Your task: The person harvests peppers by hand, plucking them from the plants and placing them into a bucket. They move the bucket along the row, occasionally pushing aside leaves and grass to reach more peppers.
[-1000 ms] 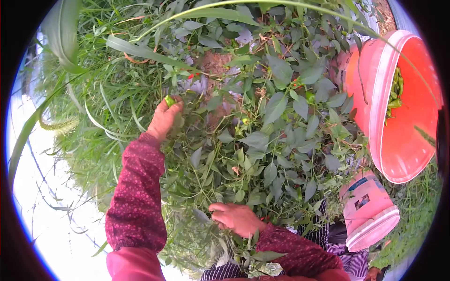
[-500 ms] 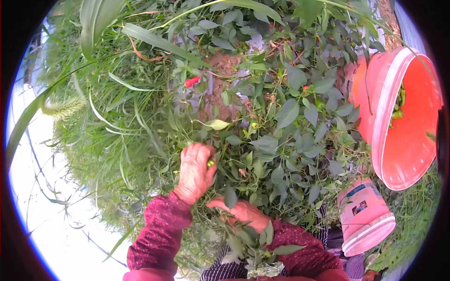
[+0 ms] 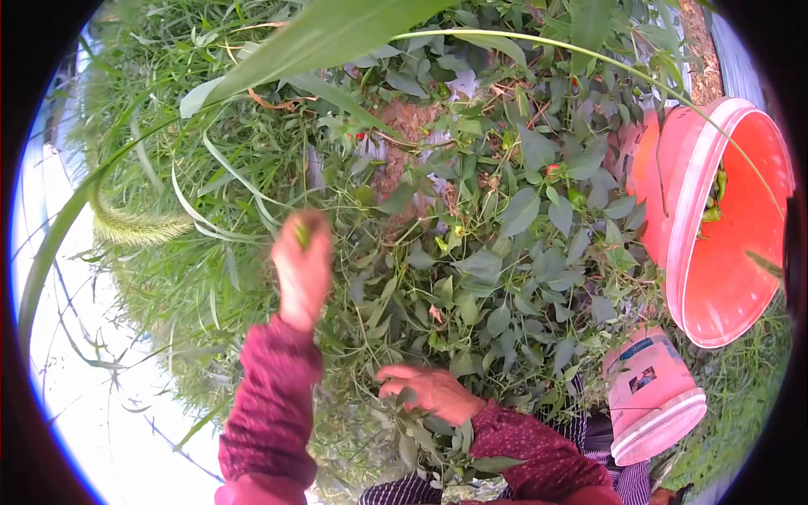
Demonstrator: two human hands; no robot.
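My left hand [image 3: 303,273], blurred by motion, is raised over the grass at the left edge of the pepper plants [image 3: 497,261]. A green pepper [image 3: 302,235] shows between its closed fingers. Low in the middle, my right hand [image 3: 433,393] reaches among the stems with its fingers apart, partly behind leaves; nothing shows in it. A few red peppers, one of them [image 3: 552,170] near the upper middle, hang among the leaves.
A large pink bucket [image 3: 652,181] with green peppers [image 3: 714,206] inside lies tilted at the right. Below it is a smaller pink bucket [image 3: 644,379]. Tall grass [image 3: 194,278] covers the left, and a long leaf [image 3: 328,42] crosses the top near the camera.
My left hand has moved up and left, away from the plants, with the green pepper. My right hand has stayed low among the stems and its fingers show more clearly.
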